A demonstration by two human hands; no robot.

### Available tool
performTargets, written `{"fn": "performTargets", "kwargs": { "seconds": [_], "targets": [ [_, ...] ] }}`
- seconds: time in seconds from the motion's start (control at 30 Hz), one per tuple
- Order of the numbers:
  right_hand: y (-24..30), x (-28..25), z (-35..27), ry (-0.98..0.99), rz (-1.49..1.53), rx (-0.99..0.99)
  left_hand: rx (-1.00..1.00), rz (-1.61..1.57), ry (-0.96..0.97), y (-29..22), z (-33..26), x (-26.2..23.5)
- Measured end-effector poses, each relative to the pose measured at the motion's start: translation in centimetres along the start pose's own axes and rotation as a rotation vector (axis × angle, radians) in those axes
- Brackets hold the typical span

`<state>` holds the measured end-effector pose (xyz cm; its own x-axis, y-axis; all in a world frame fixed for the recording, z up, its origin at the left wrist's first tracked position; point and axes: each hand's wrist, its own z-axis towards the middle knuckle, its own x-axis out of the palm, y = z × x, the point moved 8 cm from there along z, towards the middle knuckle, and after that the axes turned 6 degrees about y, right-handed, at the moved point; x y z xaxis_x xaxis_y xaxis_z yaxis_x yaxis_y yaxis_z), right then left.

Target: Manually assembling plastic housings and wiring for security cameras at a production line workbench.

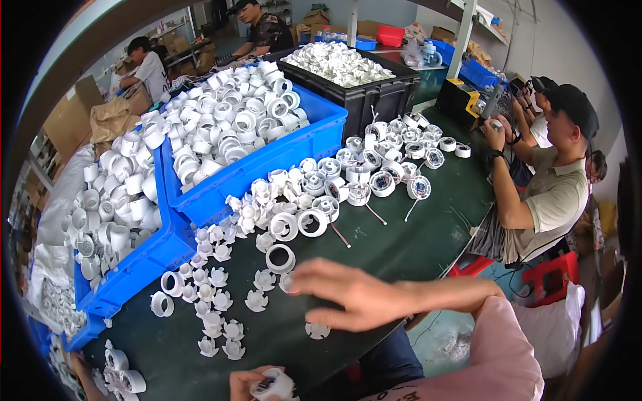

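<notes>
My left hand [242,383], at the bottom edge, grips a white round plastic housing [275,385] with something dark inside. My right hand [358,297] reaches in from the right, fingers stretched out and thumb apart. Its fingertips hover over or touch a small white piece [286,283]; I cannot tell which. Just beyond lies a white ring [280,258]. White claw-edged caps [257,300] lie to the left of the fingertips, and one more cap [317,330] lies under the right hand. Further off are round white housings with wires [359,194].
Blue crates [267,157] heaped with white cups line the left of the green table [428,230]. A black crate [374,100] of small white parts stands behind. Co-workers [558,167] sit along the right side. Another person's arm [85,377] shows at lower left.
</notes>
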<state>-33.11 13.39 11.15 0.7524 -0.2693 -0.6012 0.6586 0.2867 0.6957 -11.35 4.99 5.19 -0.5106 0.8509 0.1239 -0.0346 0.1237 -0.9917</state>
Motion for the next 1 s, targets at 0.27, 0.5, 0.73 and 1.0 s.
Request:
{"fn": "performTargets", "kwargs": {
  "seconds": [0.27,0.5,0.73,1.0],
  "targets": [
    [-16.4,-16.4,13.9,-0.434,-0.591,0.288,0.116,0.428,0.132,-2.9,5.7,-2.9],
    [-27.6,-19.0,25.5,-0.144,-0.919,0.679,0.207,0.657,0.201,-2.8,5.9,-4.5],
    [-32.6,-19.8,26.3,-0.105,-0.959,0.833,0.173,0.684,0.444,0.1,8.0,-5.1],
    [-34.2,-18.5,27.8,-0.084,-1.026,0.87,-0.025,0.579,0.287,1.5,9.5,-5.3]
  ]
}}
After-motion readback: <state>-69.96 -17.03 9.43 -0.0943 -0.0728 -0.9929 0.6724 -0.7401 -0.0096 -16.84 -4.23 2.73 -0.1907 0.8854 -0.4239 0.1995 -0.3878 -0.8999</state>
